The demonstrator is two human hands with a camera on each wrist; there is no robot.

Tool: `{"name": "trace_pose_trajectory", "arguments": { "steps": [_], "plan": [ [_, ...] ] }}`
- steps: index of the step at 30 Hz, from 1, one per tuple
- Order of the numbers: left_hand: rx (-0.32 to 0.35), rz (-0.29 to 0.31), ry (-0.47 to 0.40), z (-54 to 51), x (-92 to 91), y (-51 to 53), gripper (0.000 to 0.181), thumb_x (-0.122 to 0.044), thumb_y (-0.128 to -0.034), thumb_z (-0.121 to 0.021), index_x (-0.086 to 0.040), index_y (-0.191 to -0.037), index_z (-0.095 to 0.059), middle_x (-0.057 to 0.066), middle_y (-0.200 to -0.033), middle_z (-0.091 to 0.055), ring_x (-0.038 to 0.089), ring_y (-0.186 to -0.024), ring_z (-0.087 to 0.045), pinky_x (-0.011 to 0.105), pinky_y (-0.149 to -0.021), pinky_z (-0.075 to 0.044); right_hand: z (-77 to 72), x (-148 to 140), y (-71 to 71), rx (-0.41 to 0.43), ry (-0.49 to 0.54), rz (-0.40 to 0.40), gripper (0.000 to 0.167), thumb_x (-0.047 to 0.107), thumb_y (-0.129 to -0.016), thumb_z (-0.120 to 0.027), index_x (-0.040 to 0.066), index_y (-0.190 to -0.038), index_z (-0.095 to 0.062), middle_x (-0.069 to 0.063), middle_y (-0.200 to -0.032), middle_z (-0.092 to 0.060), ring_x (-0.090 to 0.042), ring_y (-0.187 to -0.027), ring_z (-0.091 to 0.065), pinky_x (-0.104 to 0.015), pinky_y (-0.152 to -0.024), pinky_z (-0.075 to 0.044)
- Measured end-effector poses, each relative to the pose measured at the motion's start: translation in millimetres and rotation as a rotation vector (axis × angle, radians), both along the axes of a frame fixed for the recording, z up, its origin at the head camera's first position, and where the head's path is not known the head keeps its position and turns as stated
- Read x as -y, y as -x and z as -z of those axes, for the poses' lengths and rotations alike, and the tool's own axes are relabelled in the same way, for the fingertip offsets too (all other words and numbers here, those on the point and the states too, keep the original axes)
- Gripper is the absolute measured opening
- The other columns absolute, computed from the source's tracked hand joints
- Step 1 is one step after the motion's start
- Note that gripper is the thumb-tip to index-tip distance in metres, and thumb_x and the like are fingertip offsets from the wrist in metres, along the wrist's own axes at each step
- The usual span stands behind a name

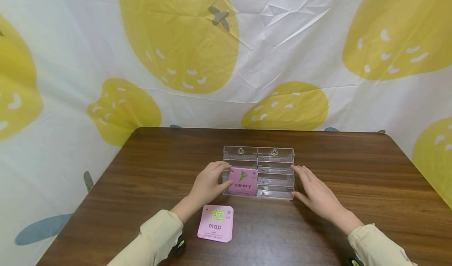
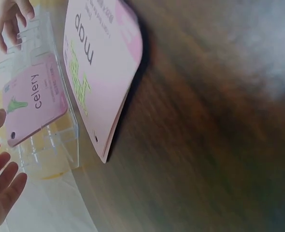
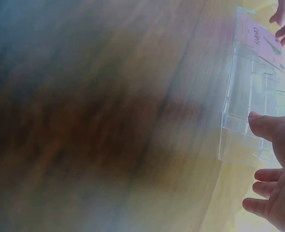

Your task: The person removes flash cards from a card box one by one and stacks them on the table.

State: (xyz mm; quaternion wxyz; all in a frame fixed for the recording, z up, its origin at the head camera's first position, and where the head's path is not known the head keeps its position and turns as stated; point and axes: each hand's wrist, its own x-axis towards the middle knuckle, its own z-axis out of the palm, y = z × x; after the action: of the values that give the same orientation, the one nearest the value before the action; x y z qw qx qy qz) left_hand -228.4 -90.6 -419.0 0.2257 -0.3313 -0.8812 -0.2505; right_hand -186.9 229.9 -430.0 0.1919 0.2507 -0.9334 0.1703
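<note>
A clear plastic rack (image 1: 275, 182) with two columns of pockets lies on the wooden table. A pink celery card (image 1: 243, 187) fills its lower left pocket; the left wrist view shows this card (image 2: 48, 104) too. My left hand (image 1: 206, 184) is at the rack's left side, fingers extended, thumb by the card's edge. On the opposite side, my right hand (image 1: 319, 194) has its fingertips at the rack's right edge, thumb and fingers spread apart. Neither hand is curled round anything; whether they touch the rack is hard to tell.
Pink cards with a map card (image 1: 214, 226) on top lie in front of the rack, toward the left. Behind the brown table (image 1: 169, 150) hangs a white cloth (image 1: 197, 113) printed with yellow fruit.
</note>
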Motion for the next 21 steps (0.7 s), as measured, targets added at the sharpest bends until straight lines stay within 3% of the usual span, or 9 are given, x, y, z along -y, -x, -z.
{"name": "trace_pose_trajectory", "arguments": {
  "steps": [7, 16, 21],
  "plan": [
    [-0.011, -0.015, 0.049, -1.3, -5.1, 4.1, 0.037, -0.023, -0.0747, -0.074, -0.008, -0.106, -0.063, 0.001, -0.102, -0.061, 0.014, -0.091, -0.053, 0.023, -0.068, -0.047, 0.7, -0.2, 0.6, 0.002, -0.002, 0.0, 0.072, 0.012, -0.072, -0.075, -0.004, -0.131, -0.036, -0.029, -0.127, -0.042, -0.046, -0.118, -0.039, -0.056, -0.092, -0.037],
    [-0.05, -0.021, 0.083, -0.9, -7.6, 6.3, 0.035, -0.023, -0.0739, -0.075, -0.008, -0.104, -0.064, 0.0, -0.099, -0.061, 0.014, -0.088, -0.052, 0.023, -0.068, -0.048, 0.4, -0.1, 0.5, -0.001, -0.001, -0.002, 0.072, 0.012, -0.072, -0.076, -0.004, -0.13, -0.036, -0.029, -0.126, -0.043, -0.047, -0.117, -0.039, -0.056, -0.092, -0.036],
    [-0.031, -0.014, 0.088, -3.1, -10.2, 6.0, 0.034, -0.022, -0.0739, -0.075, -0.008, -0.103, -0.064, 0.001, -0.098, -0.061, 0.014, -0.087, -0.052, 0.024, -0.067, -0.048, 0.4, -0.4, 0.6, -0.005, -0.003, -0.003, 0.073, 0.012, -0.072, -0.076, -0.005, -0.13, -0.036, -0.029, -0.125, -0.043, -0.047, -0.117, -0.039, -0.056, -0.093, -0.036]
  ]
}}
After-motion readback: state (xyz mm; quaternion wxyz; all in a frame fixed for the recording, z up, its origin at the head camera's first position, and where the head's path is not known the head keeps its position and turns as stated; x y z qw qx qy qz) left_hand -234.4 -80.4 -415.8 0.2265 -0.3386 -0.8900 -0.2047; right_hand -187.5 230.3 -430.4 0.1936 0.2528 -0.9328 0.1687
